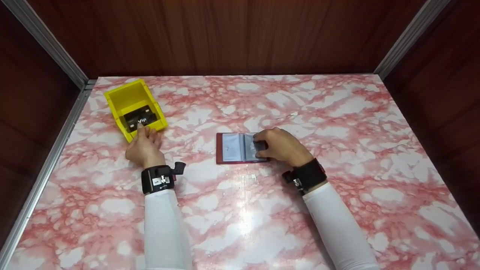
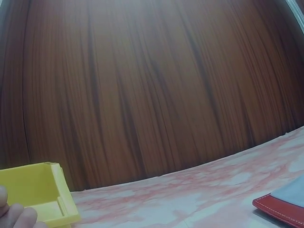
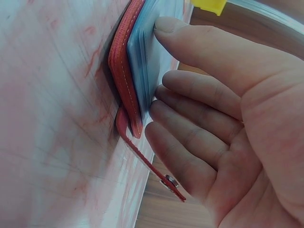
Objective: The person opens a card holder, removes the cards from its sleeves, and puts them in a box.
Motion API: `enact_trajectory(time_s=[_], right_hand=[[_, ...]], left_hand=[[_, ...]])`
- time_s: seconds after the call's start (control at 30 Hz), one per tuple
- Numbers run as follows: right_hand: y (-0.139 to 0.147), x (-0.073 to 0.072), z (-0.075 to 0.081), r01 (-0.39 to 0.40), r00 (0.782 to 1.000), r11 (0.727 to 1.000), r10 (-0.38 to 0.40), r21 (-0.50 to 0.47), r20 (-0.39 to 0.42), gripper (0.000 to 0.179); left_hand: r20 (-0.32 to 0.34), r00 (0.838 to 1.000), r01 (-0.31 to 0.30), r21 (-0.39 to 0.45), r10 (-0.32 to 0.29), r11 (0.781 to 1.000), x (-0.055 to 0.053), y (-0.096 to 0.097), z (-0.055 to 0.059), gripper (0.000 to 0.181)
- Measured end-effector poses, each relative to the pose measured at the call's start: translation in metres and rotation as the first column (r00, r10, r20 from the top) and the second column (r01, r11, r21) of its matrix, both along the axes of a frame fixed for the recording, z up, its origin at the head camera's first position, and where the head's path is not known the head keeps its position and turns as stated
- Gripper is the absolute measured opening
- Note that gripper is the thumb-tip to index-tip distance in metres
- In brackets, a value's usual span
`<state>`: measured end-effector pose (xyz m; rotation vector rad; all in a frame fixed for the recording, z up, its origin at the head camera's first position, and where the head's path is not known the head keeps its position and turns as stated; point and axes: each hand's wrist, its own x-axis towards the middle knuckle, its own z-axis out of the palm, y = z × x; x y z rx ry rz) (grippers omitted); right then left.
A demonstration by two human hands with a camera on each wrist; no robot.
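Note:
A small red card holder lies opened flat on the table, showing clear sleeves. Through its right-hand sleeve shows a dark card with "Vip" lettering. My right hand rests over that side, thumb and fingertips touching the sleeve; the right wrist view shows gently bent fingers along the sleeve edges. At the left, a yellow bin holds black "Vip" cards. My left hand grips the bin's near rim, thumb over it beside the cards and the other fingers outside.
A red strap with a metal snap sticks out from the card holder. The pink-and-white marbled table meets a brown wood-grain wall at the back, with dark panels at both sides.

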<state>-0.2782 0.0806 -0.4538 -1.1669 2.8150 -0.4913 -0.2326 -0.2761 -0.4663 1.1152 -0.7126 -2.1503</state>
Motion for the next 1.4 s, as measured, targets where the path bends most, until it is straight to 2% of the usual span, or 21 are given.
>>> enact_trajectory(time_s=[0.33, 0.53, 0.6, 0.67, 0.7, 0.77, 0.83, 0.87, 0.9, 0.93, 0.97, 1.0, 1.07, 1.1, 1.13, 1.17, 1.2, 1.23, 1.27, 1.33, 1.4], right_hand=[[0.000, 0.001, 0.001, 0.004, 1.000, 1.000, -0.004, 0.014, -0.003, 0.027], [-0.001, 0.002, 0.003, -0.006, 1.000, 1.000, 0.007, 0.025, -0.029, 0.027], [-0.001, 0.002, 0.003, -0.011, 0.999, 1.000, 0.012, 0.026, -0.039, 0.027], [-0.001, 0.001, 0.002, -0.016, 0.999, 1.000, 0.017, 0.024, -0.045, 0.028], [0.000, 0.001, 0.002, -0.018, 0.999, 1.000, 0.019, 0.024, -0.048, 0.027], [0.000, 0.001, 0.002, -0.016, 0.999, 1.000, 0.017, 0.024, -0.044, 0.028], [0.000, 0.001, 0.002, -0.015, 0.999, 1.000, 0.015, 0.023, -0.041, 0.029], [0.001, 0.001, 0.002, -0.011, 0.999, 1.000, 0.012, 0.024, -0.040, 0.029], [0.001, 0.001, 0.002, -0.008, 0.999, 1.000, 0.009, 0.024, -0.039, 0.030], [0.001, 0.001, 0.002, -0.005, 0.999, 1.000, 0.006, 0.025, -0.039, 0.031], [0.001, 0.001, 0.002, -0.006, 0.999, 1.000, 0.007, 0.022, -0.039, 0.030], [0.001, 0.001, 0.001, -0.007, 0.999, 1.000, 0.007, 0.020, -0.038, 0.030], [0.001, 0.001, 0.001, -0.008, 0.999, 1.000, 0.009, 0.019, -0.035, 0.030], [0.001, 0.000, 0.001, -0.011, 0.999, 1.000, 0.012, 0.020, -0.031, 0.029], [0.001, 0.000, 0.001, -0.013, 1.000, 1.000, 0.013, 0.019, -0.024, 0.029], [0.002, 0.000, 0.002, -0.010, 1.000, 1.000, 0.010, 0.016, -0.013, 0.029], [0.002, 0.000, 0.002, -0.004, 1.000, 1.000, 0.004, 0.015, -0.004, 0.030], [0.003, -0.001, 0.003, 0.005, 1.000, 1.000, -0.005, 0.016, 0.002, 0.030], [0.004, -0.001, 0.004, 0.017, 1.000, 1.000, -0.017, 0.014, 0.010, 0.030], [0.006, -0.002, 0.006, 0.042, 0.999, 0.999, -0.042, 0.009, 0.024, 0.030], [0.008, -0.002, 0.007, 0.059, 0.998, 0.998, -0.059, 0.006, 0.027, 0.028]], left_hand=[[-0.105, 0.993, -0.061, -0.020, 0.059, 0.998, -0.007, -0.002, -0.002, 0.030], [-0.188, 0.977, -0.122, -0.127, 0.097, 0.984, -0.006, 0.004, 0.009, 0.025], [-0.238, 0.967, -0.142, -0.200, 0.092, 0.970, -0.006, 0.010, 0.016, 0.024], [-0.289, 0.956, -0.132, -0.291, 0.045, 0.948, -0.006, 0.019, 0.025, 0.023], [-0.317, 0.949, -0.118, -0.348, 0.002, 0.930, -0.006, 0.025, 0.030, 0.024], [-0.343, 0.931, -0.058, -0.478, -0.126, 0.876, -0.009, 0.039, 0.036, 0.025], [-0.313, 0.904, 0.040, -0.614, -0.290, 0.788, -0.013, 0.052, 0.039, 0.026], [-0.270, 0.886, 0.099, -0.683, -0.376, 0.724, -0.016, 0.059, 0.039, 0.025], [-0.191, 0.867, 0.174, -0.749, -0.460, 0.639, -0.019, 0.066, 0.037, 0.025], [-0.082, 0.845, 0.253, -0.810, -0.529, 0.530, -0.021, 0.072, 0.035, 0.022], [0.047, 0.811, 0.335, -0.854, -0.584, 0.398, -0.023, 0.077, 0.033, 0.021], [0.180, 0.767, 0.407, -0.879, -0.616, 0.249, -0.023, 0.083, 0.032, 0.019], [0.423, 0.651, 0.514, -0.857, -0.630, -0.043, -0.022, 0.093, 0.029, 0.015], [0.516, 0.591, 0.542, -0.823, -0.620, -0.169, -0.022, 0.097, 0.027, 0.013], [0.586, 0.534, 0.554, -0.787, -0.609, -0.272, -0.023, 0.101, 0.026, 0.013], [0.637, 0.479, 0.559, -0.752, -0.604, -0.349, -0.023, 0.104, 0.024, 0.014], [0.676, 0.429, 0.568, -0.718, -0.599, -0.403, -0.023, 0.107, 0.022, 0.015], [0.704, 0.389, 0.571, -0.690, -0.594, -0.444, -0.024, 0.110, 0.019, 0.017], [0.727, 0.360, 0.574, -0.666, -0.585, -0.476, -0.024, 0.112, 0.017, 0.020], [0.762, 0.321, 0.582, -0.627, -0.562, -0.517, -0.025, 0.114, 0.014, 0.024], [0.785, 0.310, 0.594, -0.601, -0.537, -0.535, -0.026, 0.115, 0.011, 0.026]])
